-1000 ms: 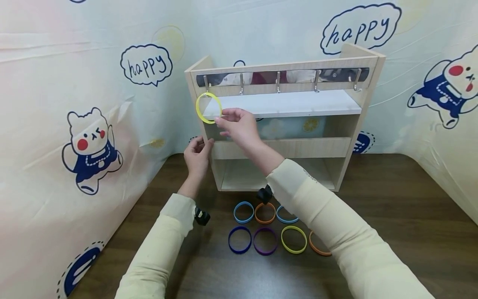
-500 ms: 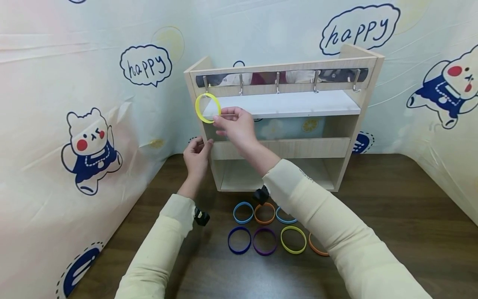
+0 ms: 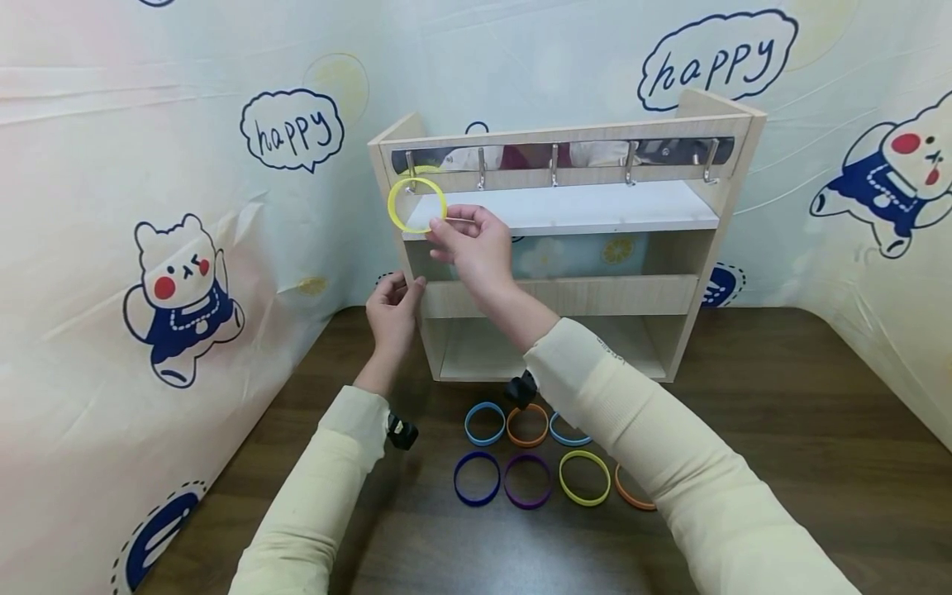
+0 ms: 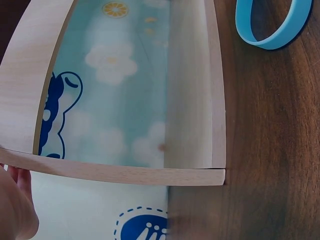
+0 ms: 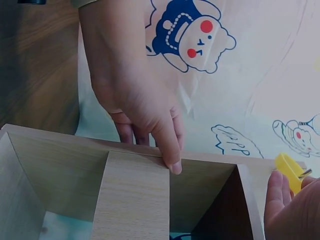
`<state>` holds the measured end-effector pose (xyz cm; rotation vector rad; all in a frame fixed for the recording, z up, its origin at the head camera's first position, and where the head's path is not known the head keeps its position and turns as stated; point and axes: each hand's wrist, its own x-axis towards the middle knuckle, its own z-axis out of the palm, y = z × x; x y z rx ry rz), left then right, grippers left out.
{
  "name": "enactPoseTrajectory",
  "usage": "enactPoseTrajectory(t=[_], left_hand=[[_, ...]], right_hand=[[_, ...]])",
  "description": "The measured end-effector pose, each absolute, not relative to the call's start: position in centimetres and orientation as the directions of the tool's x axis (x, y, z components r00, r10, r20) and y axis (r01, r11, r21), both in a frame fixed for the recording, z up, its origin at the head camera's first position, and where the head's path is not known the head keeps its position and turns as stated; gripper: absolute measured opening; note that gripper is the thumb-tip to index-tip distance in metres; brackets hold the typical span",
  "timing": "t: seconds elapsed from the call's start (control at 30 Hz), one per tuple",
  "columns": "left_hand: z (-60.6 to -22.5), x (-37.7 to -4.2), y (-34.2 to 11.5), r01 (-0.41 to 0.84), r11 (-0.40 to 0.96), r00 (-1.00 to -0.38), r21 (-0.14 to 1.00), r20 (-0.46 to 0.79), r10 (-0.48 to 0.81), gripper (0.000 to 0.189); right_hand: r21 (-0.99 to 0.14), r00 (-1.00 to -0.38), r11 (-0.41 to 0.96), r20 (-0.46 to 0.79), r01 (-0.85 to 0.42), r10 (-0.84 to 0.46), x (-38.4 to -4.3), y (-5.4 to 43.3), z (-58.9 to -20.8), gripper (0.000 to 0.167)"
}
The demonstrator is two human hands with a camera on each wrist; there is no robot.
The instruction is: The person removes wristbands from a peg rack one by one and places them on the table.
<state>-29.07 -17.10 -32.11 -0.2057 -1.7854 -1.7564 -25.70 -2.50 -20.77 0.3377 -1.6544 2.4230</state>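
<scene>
My right hand [image 3: 479, 252] pinches a yellow silicone wristband [image 3: 390, 206] by its lower right edge. The band stands upright at the leftmost hook [image 3: 410, 165] of a small wooden shelf unit [image 3: 565, 296]. In the right wrist view, the hook's metal tip shows beside the yellow wristband [image 5: 285, 167]. My left hand [image 3: 392, 318] grips the unit's left side panel [image 4: 125, 173], thumb on the front edge and fingers behind it. In the left wrist view, only part of the left hand [image 4: 17, 205] shows.
Several wristbands lie in two rows on the dark wooden table [image 3: 781, 397], among them a dark blue one [image 3: 457, 487] and a purple one [image 3: 508, 487]. My right sleeve [image 3: 669, 446] covers part of the rows. A metal strip [image 3: 521, 155] bears several hooks. Printed cloth hangs behind.
My right hand has lifted the yellow wristband slightly, and its lower edge sits higher at the hook. A yellow reflection now shows in the metal strip. My left hand has not moved.
</scene>
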Motion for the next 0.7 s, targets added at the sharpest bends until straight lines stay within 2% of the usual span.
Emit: enactPoseTrajectory(t=[0.23, 0.33, 0.53, 0.7], left_hand=[[-33.5, -30.8, -17.6, 0.510, 0.120, -0.789, 0.852, 0.519, -0.329, 0.029], [-33.6, -30.8, -17.6, 0.516, 0.130, -0.783, 0.847, 0.528, -0.329, 0.030], [-33.6, -30.8, -17.6, 0.514, 0.132, -0.782, 0.848, 0.526, -0.335, 0.029], [-32.9, -30.1, -17.3, 0.508, 0.121, -0.789, 0.853, 0.517, -0.331, 0.028]], right_hand=[[-0.875, -0.947, -0.380, 0.321, -0.300, 0.008, -25.1, -2.0, -20.5, 0.026], [-0.868, -0.942, -0.387, 0.336, -0.311, 0.002, -24.8, -1.8, -20.4, 0.022], [-0.860, -0.932, -0.390, 0.363, -0.329, -0.013, -24.1, -1.4, -20.4, 0.029], [-0.857, -0.925, -0.389, 0.379, -0.338, -0.032, -23.3, -0.6, -20.5, 0.026]])
